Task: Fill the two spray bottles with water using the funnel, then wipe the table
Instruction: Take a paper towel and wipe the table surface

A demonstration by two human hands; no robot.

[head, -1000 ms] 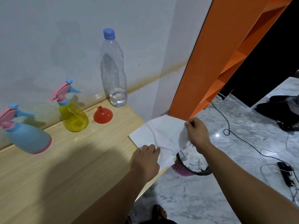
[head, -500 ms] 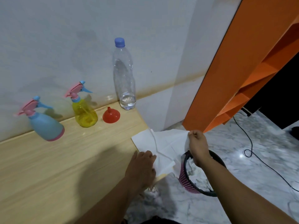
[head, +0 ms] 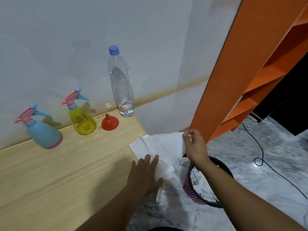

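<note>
White tissue (head: 160, 147) under flat left hand (head: 145, 175), pinched by right hand (head: 195, 147).

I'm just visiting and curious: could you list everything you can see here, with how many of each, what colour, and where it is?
Round plastic spray bottle with pink trigger: 1, blue, far left on the table by the wall.
Round translucent spray bottle with pink trigger: 1, yellow, right of the blue one.
Small plastic funnel: 1, red, upside down between the yellow bottle and the water bottle.
Tall clear plastic water bottle with blue cap: 1, nearly empty, back right corner of the table.
Thin paper tissue sheet: 1, white, at the table's right edge.
Wooden table: 1, light tan.
Mesh waste basket: 1, pink with black rim, on the marble floor.
Slanted shelf unit: 1, orange, right.
Cable: 1, black, floor.
Left hand: flat on the tissue.
Right hand: pinching the tissue's far corner.
</note>
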